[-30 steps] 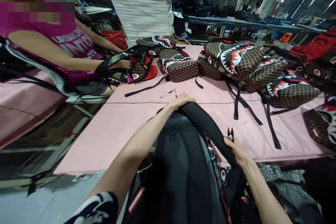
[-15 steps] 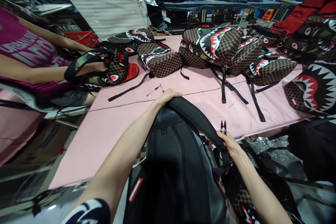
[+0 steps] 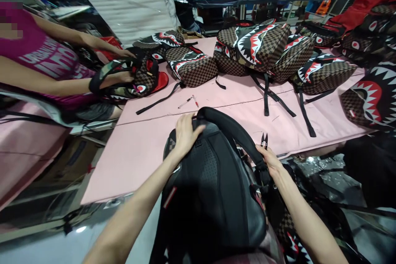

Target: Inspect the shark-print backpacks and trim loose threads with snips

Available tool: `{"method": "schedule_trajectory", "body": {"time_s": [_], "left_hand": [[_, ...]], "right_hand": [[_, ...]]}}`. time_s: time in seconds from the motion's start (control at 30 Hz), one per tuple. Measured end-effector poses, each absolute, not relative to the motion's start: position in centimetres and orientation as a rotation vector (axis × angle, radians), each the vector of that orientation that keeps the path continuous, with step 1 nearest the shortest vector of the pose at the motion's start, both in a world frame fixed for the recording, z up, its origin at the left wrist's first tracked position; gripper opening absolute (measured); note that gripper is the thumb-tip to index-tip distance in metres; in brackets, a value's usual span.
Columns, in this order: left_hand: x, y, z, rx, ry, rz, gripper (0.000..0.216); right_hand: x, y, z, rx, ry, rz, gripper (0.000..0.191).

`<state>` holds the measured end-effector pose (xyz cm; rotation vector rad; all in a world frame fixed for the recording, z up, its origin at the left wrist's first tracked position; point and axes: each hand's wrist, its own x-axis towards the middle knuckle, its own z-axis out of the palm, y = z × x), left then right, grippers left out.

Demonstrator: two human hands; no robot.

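A black-backed backpack (image 3: 210, 173) stands in front of me, its padded back panel facing me. My left hand (image 3: 186, 135) lies on its upper left edge, thumb apart from the stretched fingers. A padded shoulder strap (image 3: 233, 128) arches from the top of the bag down the right side. My right hand (image 3: 269, 160) is closed round the lower part of this strap. The same hand holds small black thread snips (image 3: 264, 140), their blades pointing up and apart. Part of the right hand's grip is hidden behind the strap.
Several checkered shark-mouth backpacks (image 3: 193, 68) lie along the far side of the pink table (image 3: 123, 156). Two pens (image 3: 190, 102) lie beyond my bag. On the left, a co-worker's hand (image 3: 125, 76) is at a camouflage backpack (image 3: 116, 90). More bags crowd the right.
My left hand has let go of the shoulder strap and moved left and down onto the backpack's top edge. My right hand keeps the strap and snips. The view has shifted slightly.
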<state>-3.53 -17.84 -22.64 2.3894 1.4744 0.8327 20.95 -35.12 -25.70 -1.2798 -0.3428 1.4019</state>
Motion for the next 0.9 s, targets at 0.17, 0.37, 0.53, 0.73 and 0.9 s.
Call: {"method": "schedule_trajectory", "body": {"time_s": [0.17, 0.37, 0.53, 0.73, 0.9], "left_hand": [[-13.1, -31.3, -24.8, 2.455, 1.738, 0.45, 0.068], [-18.4, -27.4, -21.5, 2.034, 1.753, 0.843, 0.044], [-18.5, -18.6, -21.9, 1.418, 1.521, 0.953, 0.033], [-19.9, -16.8, -26.0, 0.906, 1.315, 0.988, 0.034], [-21.6, -16.4, -26.7, 0.589, 1.1, 0.955, 0.028]], "right_hand": [[20.8, -35.8, -26.2, -1.316, -0.357, 1.403, 0.031], [20.7, -37.0, -29.2, -1.466, -0.288, 1.439, 0.042], [20.0, -37.2, -29.9, -1.549, -0.261, 1.371, 0.046], [20.9, -37.3, -31.0, -1.621, -0.227, 1.386, 0.049], [22.1, -37.1, -32.1, -1.742, -0.252, 1.387, 0.047]]}}
